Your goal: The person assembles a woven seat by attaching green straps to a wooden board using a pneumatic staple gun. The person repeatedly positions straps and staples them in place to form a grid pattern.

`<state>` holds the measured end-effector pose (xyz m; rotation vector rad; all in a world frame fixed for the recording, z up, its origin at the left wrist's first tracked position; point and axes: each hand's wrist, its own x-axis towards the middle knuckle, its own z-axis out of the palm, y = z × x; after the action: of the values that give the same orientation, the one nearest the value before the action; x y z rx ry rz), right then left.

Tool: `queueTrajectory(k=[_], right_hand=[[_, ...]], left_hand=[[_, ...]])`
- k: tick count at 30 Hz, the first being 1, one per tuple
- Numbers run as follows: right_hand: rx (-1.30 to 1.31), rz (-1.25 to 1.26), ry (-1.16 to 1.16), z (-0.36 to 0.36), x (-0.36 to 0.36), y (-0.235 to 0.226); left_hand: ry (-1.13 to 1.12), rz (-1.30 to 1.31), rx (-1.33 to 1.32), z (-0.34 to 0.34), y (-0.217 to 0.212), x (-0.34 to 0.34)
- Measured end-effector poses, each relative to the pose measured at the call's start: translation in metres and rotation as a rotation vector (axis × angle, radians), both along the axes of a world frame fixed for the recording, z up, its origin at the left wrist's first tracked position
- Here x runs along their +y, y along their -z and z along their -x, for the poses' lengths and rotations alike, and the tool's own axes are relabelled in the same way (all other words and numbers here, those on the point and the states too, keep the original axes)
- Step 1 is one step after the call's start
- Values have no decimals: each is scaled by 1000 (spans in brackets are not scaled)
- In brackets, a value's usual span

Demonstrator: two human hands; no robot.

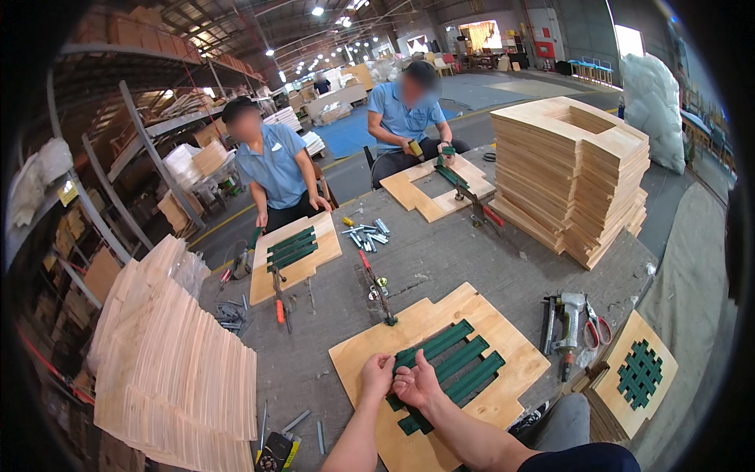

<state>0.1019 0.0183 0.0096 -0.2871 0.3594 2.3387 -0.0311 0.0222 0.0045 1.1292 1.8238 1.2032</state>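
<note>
Left hand (377, 376) and right hand (417, 383) close together over green straps (476, 377) on a plywood board (354, 346)

The left hand's fingertips are bunched together and the right hand's fingers are curled with the thumb sticking up, but I cannot tell if either one is pinching a strap; the straps lie in a row, slanting across the middle of the board, which sits at the near side of the big grey table (440, 267), with a nail gun (570, 322) and scissors (599, 329) to its right
</note>
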Motion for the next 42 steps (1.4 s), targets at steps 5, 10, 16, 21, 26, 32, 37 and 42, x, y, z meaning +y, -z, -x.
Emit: queueTrajectory(k=[5,10,16,21,26,32,37,42], right_hand=[[-46,23,-21,3,9,14],[66,-67,-81,8,8,7],[-17,-70,-41,-6,9,-5],[-690,-447,-194,-38,-59,-27],[-1172,-1122,-42,-92,-129,-14],[-1357,-1495,-72,-126,-148,-14],[-1251,-1553,-60,-134,-164,-18],[-1153,-1540,-149,-130,-141,-30]], left_hand=[[149,127,235,7,5,13],[151,243,17,11,0,11],[22,339,-378,-22,-43,9],[-169,294,-428,3,-31,8],[-294,270,-820,13,-37,23],[-317,192,-616,-11,-50,26],[-272,43,-960,-3,-39,15],[-243,-25,-1008,-9,-30,11]])
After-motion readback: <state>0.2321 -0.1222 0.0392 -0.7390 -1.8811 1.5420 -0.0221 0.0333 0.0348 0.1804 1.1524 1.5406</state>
